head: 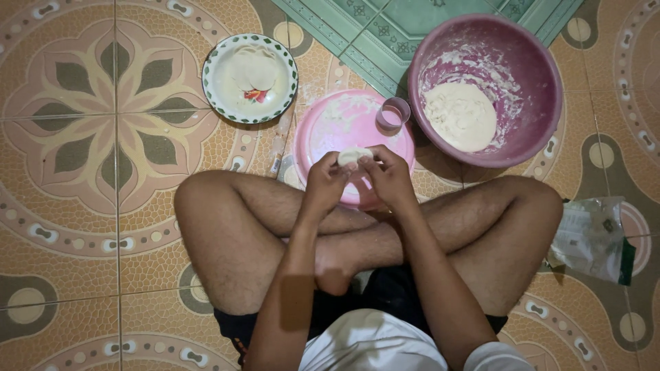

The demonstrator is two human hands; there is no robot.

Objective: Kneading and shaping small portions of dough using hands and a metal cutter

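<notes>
Right now the dough piece (354,156) sits between your two hands, held up just above the near edge of the pink tray (323,130), a small pale disc pinched at its sides. Your left hand (325,182) grips it from the left with fingers curled close around its edge, and your right hand (390,176) grips it from the right, fingers bent narrow over the top; both thumbs are hidden behind the dough, so you cannot tell exactly how they press. That tray lies flat on the tiled floor (82,227), dusted with flour, directly in front of your crossed legs (234,233). On its far right edge stands a small pink ring cutter (394,113), upright, touching the tray and just beside the big pink bowl (529,62). Inside that bowl rests a smooth lump of dough (459,115), with flour and smears up the wall. To the left of the tray, a little apart, stands a white plate (216,93) with a green-patterned rim, bearing pale flat dough rounds (253,69) stacked in its middle. A clear plastic wrapper (280,141) lies on the floor between plate and tray. Well off to your right, beside your knee, lies a crumpled bag (592,237), pale with a dark green edge. Beyond the bowl a green patterned mat (412,20) covers the floor.
</notes>
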